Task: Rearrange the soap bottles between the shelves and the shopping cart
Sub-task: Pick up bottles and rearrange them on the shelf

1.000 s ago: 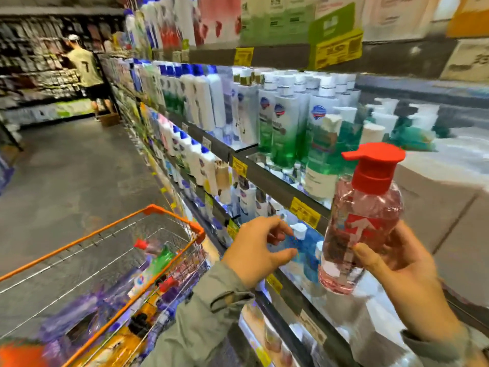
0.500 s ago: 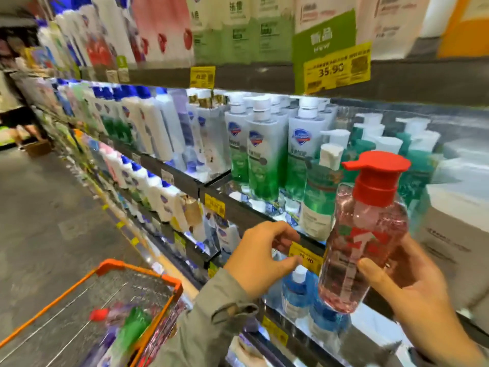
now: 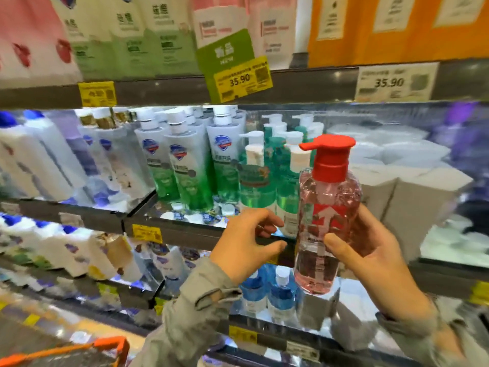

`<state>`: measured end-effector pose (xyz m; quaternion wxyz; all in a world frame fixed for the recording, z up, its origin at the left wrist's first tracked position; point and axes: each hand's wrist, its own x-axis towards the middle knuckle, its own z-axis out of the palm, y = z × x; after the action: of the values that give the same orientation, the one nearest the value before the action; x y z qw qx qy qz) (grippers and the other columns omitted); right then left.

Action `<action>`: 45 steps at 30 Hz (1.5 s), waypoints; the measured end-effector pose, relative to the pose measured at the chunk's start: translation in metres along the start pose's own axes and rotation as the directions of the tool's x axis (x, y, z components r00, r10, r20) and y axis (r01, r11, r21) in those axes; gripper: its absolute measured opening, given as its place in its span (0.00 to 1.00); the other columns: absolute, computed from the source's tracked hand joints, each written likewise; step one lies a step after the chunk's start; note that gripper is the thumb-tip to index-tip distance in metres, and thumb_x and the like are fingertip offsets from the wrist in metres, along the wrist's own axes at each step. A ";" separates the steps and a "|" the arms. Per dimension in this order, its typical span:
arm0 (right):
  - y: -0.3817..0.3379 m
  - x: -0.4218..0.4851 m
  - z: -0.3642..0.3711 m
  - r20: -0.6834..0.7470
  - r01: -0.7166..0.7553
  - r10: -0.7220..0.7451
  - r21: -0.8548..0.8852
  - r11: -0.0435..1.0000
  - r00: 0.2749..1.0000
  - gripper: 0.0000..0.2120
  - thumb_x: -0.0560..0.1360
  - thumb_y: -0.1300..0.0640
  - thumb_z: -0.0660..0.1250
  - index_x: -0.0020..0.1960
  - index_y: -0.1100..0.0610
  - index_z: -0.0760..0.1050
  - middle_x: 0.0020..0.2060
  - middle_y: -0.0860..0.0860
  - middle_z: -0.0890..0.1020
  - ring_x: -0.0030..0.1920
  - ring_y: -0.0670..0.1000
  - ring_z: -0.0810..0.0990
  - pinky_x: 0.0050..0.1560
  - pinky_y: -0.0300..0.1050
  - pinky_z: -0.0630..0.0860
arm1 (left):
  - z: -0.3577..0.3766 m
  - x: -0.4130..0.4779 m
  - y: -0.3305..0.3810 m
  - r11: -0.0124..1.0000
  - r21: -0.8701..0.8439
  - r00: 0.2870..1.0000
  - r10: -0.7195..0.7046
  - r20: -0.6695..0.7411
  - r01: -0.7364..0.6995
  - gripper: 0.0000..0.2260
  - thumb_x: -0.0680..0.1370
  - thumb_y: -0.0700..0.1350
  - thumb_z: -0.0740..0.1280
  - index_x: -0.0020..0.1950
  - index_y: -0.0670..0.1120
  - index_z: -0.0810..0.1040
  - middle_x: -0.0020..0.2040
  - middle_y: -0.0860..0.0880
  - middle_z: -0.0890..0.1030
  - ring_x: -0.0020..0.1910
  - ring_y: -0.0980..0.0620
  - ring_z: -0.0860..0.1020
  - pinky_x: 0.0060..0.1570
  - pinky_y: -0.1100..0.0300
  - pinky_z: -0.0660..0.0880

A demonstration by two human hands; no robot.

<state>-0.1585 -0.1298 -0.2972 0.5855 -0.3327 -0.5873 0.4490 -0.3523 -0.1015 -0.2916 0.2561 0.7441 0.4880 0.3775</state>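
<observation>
- Shopping cart [image 3: 105, 345]: orange rim only, lower left corner of the frame; contents out of view.
- Sleeves [image 3: 193, 313]: grey-green, rising from the bottom edge, centre and lower right.
- Left hand [image 3: 246, 245]: centre of the frame, empty, fingers [image 3: 267, 221] curled loosely with a gap between them and the thumb; it sat just beside the bottle, not touching it.
- Right hand [image 3: 370, 250]: right of centre, clamped on the pink soap bottle [image 3: 328, 221], thumb pressed on the front label, fingers wrapped behind.
- Pink soap bottle: clear plastic, pink liquid, red pump head [image 3: 328, 149], held upright in the air in front of the shelf edges, resting on nothing.
- Handling, judged: nearly full, so moderately heavy for one hand; walls stiff but smooth and likely slippery; best held around the mid-body as here, never by the pump, which could twist or dispense.
- Lower shelf [image 3: 264, 332]: blue bottles [image 3: 280, 295] with white caps, below the held bottle.
- Middle shelf [image 3: 185, 234]: green-and-white bottles [image 3: 185, 170] centre; green pump bottles [image 3: 256, 181] beside them; white cartons [image 3: 412, 192] to the right; white bottles to the left, blurred.
- Top shelf [image 3: 304, 83]: refill pouches [image 3: 137, 35] upper left, orange packs [image 3: 397, 25] upper right, yellow price tag [image 3: 240, 80] reading 35.90.
</observation>
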 end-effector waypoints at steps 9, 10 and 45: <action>-0.029 -0.026 0.000 -0.104 0.048 -0.057 -0.082 0.995 0.993 0.37 0.62 0.41 0.76 0.66 0.54 0.70 0.55 0.47 0.83 0.55 0.47 0.81 0.51 0.36 0.77 | -0.016 -0.011 0.020 0.995 -0.015 0.994 0.099 0.055 -0.098 0.10 0.71 0.39 0.74 0.48 0.47 0.78 0.47 0.49 0.79 0.46 0.57 0.78 0.50 0.67 0.75; -0.032 -0.030 0.000 -0.103 0.059 -0.068 -0.092 0.994 0.992 0.35 0.63 0.44 0.75 0.67 0.55 0.69 0.55 0.47 0.83 0.55 0.47 0.81 0.52 0.37 0.77 | -0.016 -0.012 0.025 0.992 -0.010 0.991 0.124 0.060 -0.123 0.10 0.71 0.39 0.74 0.47 0.48 0.78 0.46 0.50 0.79 0.45 0.58 0.78 0.49 0.68 0.75; -0.204 0.037 -0.262 -0.021 0.370 -0.381 -0.198 0.908 0.924 0.26 0.60 0.40 0.76 0.54 0.52 0.81 0.46 0.47 0.85 0.47 0.46 0.82 0.47 0.43 0.80 | 0.121 0.132 0.275 0.902 0.038 0.902 0.429 0.040 -0.430 0.07 0.70 0.46 0.75 0.46 0.48 0.80 0.40 0.50 0.83 0.37 0.54 0.81 0.42 0.60 0.79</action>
<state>0.1242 -0.1366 -0.1191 0.6433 -0.2811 -0.6630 0.2600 -0.0756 -0.0898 -0.1147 0.1570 0.8447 0.3166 0.4021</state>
